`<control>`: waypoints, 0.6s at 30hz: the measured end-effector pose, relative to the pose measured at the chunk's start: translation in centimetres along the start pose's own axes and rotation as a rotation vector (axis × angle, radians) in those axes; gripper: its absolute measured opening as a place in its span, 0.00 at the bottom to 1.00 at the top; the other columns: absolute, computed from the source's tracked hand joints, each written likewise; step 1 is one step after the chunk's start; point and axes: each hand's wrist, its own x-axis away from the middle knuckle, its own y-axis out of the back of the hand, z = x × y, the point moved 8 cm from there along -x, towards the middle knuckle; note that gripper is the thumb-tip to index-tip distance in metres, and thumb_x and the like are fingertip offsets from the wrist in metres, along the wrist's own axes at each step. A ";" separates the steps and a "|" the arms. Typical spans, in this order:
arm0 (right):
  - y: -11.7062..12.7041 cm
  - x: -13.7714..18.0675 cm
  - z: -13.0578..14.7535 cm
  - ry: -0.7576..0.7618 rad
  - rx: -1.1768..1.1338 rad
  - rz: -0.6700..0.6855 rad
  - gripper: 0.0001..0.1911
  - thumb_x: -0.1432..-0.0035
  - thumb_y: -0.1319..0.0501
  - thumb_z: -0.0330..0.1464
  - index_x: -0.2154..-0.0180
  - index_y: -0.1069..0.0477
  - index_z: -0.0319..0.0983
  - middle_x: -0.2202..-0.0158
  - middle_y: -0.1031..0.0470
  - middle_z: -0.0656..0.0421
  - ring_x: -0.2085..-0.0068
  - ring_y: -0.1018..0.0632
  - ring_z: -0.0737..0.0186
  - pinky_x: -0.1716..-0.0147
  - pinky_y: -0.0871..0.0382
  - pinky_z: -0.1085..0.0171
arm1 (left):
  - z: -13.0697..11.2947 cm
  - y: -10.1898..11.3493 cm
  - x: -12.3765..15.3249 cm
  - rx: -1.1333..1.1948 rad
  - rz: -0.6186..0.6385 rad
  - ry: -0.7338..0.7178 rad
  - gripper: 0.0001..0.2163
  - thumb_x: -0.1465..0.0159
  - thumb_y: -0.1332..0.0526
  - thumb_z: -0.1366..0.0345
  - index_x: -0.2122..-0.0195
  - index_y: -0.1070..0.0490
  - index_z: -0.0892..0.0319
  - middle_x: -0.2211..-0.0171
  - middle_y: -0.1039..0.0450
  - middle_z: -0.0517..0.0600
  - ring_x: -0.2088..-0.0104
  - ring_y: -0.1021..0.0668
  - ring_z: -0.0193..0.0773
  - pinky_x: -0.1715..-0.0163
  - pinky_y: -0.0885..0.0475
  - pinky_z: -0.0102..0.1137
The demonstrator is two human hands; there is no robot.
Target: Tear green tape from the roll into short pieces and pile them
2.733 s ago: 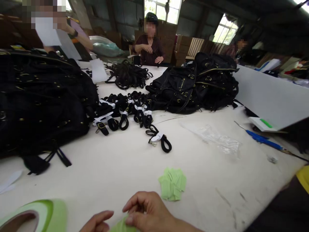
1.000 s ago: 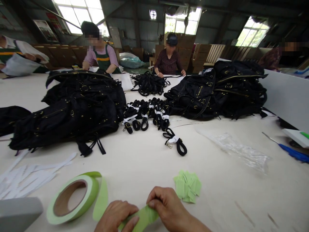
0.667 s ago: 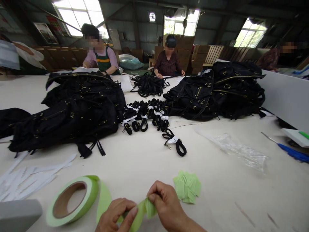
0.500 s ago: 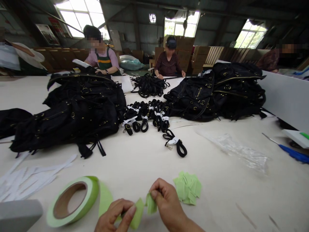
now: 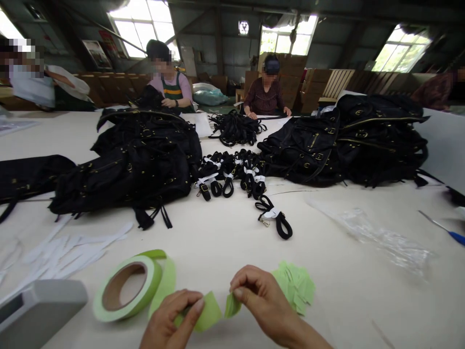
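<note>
While L hand [image 5: 170, 322] pinches tape [image 5: 207, 312], R hand [image 5: 261, 303] holds piece [image 5: 231, 306]

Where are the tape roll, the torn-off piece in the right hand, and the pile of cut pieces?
tape roll [image 5: 149, 281], head view, on its green outer band.
torn piece [image 5: 230, 307], head view, on its middle, below the fingertips.
pile [image 5: 298, 288], head view, on the topmost green pieces.

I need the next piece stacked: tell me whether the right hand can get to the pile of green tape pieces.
Probably yes: the right hand pinches a torn tape piece just beside the pile of green tape pieces, with only bare table between them.
</note>
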 end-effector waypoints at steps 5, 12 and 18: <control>-1.6 0.0 -0.2 -0.021 -0.037 0.062 0.06 0.48 0.37 0.33 0.71 0.26 0.35 0.73 0.29 0.59 0.70 0.31 0.66 0.69 0.38 0.67 | -2.5 -1.6 -0.3 0.021 0.070 -0.055 0.14 0.34 0.46 0.53 0.69 0.27 0.54 0.72 0.27 0.45 0.66 0.25 0.37 0.62 0.32 0.27; -0.8 -0.5 -1.9 -0.194 -0.254 0.034 0.14 0.53 0.32 0.39 0.71 0.25 0.34 0.76 0.30 0.60 0.72 0.33 0.68 0.70 0.40 0.67 | -1.4 -1.5 -0.2 0.033 0.101 -0.002 0.14 0.33 0.47 0.54 0.69 0.28 0.54 0.70 0.27 0.45 0.64 0.26 0.37 0.62 0.35 0.28; -1.3 -0.3 -1.3 -0.100 -0.028 0.100 0.10 0.48 0.36 0.36 0.64 0.23 0.37 0.69 0.26 0.58 0.68 0.29 0.64 0.67 0.37 0.66 | -1.6 -1.7 -0.1 0.013 0.114 -0.037 0.13 0.33 0.46 0.56 0.69 0.28 0.55 0.71 0.27 0.44 0.65 0.27 0.37 0.61 0.35 0.28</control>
